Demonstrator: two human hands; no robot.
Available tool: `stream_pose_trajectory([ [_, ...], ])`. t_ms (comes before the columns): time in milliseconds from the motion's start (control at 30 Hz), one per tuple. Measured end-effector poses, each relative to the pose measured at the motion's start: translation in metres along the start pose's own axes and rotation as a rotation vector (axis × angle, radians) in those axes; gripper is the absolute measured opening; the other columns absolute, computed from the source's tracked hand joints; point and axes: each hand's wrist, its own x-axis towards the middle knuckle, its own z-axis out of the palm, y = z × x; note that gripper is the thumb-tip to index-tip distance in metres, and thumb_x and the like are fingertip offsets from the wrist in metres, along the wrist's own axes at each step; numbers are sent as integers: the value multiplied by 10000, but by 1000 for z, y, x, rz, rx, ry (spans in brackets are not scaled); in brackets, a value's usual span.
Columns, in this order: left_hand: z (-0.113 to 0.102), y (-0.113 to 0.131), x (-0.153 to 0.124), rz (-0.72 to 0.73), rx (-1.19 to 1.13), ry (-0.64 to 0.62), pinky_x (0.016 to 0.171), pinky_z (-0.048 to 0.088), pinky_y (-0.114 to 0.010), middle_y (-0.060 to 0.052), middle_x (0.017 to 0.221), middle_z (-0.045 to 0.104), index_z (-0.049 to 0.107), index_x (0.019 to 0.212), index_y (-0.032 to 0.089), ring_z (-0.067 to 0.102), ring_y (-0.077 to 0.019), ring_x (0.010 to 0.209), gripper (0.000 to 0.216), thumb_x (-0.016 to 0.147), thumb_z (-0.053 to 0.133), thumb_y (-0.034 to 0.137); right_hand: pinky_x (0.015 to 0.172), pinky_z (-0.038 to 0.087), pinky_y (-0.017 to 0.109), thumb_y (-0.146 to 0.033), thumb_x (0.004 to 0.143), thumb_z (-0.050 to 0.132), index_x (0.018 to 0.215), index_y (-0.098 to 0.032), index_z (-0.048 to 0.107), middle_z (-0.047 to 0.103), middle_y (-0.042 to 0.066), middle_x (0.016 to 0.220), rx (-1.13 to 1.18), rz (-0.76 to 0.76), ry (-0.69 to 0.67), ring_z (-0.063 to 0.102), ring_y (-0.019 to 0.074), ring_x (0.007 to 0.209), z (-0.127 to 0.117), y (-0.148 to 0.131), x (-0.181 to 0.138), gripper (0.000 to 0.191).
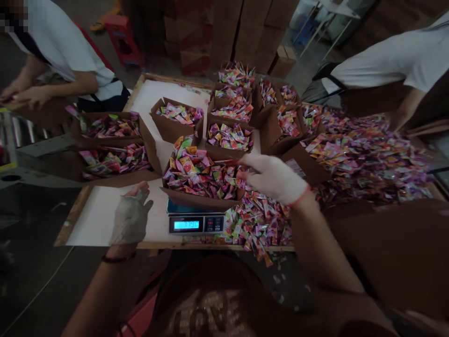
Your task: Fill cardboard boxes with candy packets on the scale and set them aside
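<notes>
An open cardboard box [199, 199] heaped with small colourful wrapped packets [196, 168] stands on a digital scale [219, 223] with a lit blue display. My right hand [275, 178], in a white glove with a red cuff, reaches over the box's right side. Its fingers are bent together at the packets, and what they pinch is too blurred to make out. Left of the scale, my left hand [131, 213] hovers by the white tabletop [94, 220], gloved with bare fingertips. Its thumb is apart from the fingers and it holds nothing. Loose packets [259, 220] lie beside the scale.
Several filled boxes [229, 138] stand behind the scale, and two more filled boxes [115, 161] are at the left. A large pile of packets [368, 154] covers the right side. One person [66, 56] works at far left, another [382, 61] at right. Stacked cartons [224, 32] stand behind.
</notes>
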Motion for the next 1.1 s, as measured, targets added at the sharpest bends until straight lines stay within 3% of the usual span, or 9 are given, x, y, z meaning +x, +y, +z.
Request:
stream_pose_trajectory([
  [133,-3,2,-5,-6,-21,1,962,491,-342,-33,1201,787,814,977,270,664,-208,1186,210,920,613,282,928,554,376,-300,1012,682,1272,-198,804,814,132,1216,-34,-41,27,731,288,1069,17,-37,35,305],
  [233,-5,1,-4,-7,-6,31,1006,499,-379,-41,1164,780,802,947,285,657,-246,1203,184,830,670,337,949,576,417,-317,975,713,1435,-166,750,762,197,1408,-11,22,209,730,323,1132,28,-20,35,485],
  [333,-4,-5,0,-14,17,66,1118,495,-448,-58,1188,780,775,915,284,645,-290,1279,226,715,723,376,965,597,430,-288,969,713,1365,-158,775,780,197,1367,78,37,265,748,322,1117,38,-1,26,422],
  [500,14,-9,10,177,81,-57,1306,418,-507,-106,1378,790,809,1063,266,608,-353,1475,443,674,820,477,967,587,342,-306,1078,652,1153,-211,825,857,98,1146,185,-42,-17,783,260,1083,60,-35,43,211],
  [600,36,1,17,375,236,-211,1325,416,-495,-123,1438,790,810,1228,240,632,-366,1461,631,703,849,587,955,597,335,-450,1082,736,1318,-216,830,882,126,1274,28,15,-277,820,292,1162,73,-80,69,346],
  [700,62,13,19,393,444,-337,1175,526,-472,-88,1207,812,772,1110,234,701,-342,1237,584,663,831,603,1056,606,345,-347,1109,681,1474,-214,802,850,169,1463,-114,2,-422,809,314,1360,82,-103,87,407],
  [833,79,17,16,350,717,-426,829,568,-381,-6,817,670,644,857,272,659,-262,893,302,701,757,505,1111,621,387,-281,1102,677,1564,-192,751,836,202,1500,-89,85,-399,802,338,1416,87,-97,87,477],
  [933,73,11,10,321,680,-377,691,547,-321,-2,807,680,643,868,281,665,-241,826,224,698,726,401,1090,629,410,-279,1067,759,1596,-160,728,829,235,1507,-22,118,-386,815,370,1381,93,-94,89,543],
  [1100,58,3,8,233,500,-405,636,590,-311,-11,848,730,665,879,280,697,-237,808,404,597,858,496,1017,600,330,-258,1064,747,1285,-221,880,894,146,1364,49,48,-369,836,317,1286,94,-91,82,261],
])
